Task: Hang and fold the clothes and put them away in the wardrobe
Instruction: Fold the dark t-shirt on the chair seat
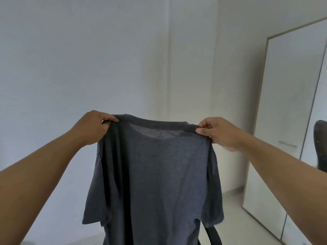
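Note:
A dark grey T-shirt (pixel 155 174) hangs in the air in front of me, stretched between both hands at shoulder height. My left hand (pixel 92 128) pinches the shirt's left shoulder near the collar. My right hand (pixel 219 133) pinches the right shoulder. Both short sleeves hang down at the sides, and the shirt's hem runs out of the bottom of the view. The white wardrobe (pixel 292 110) stands at the right with its doors shut.
Plain white walls fill the view ahead, meeting in a corner behind the shirt. A dark curved chair part (pixel 215 236) shows below the shirt at the bottom. A dark reflection (pixel 320 144) lies on the wardrobe door. Pale floor runs along the wardrobe's base.

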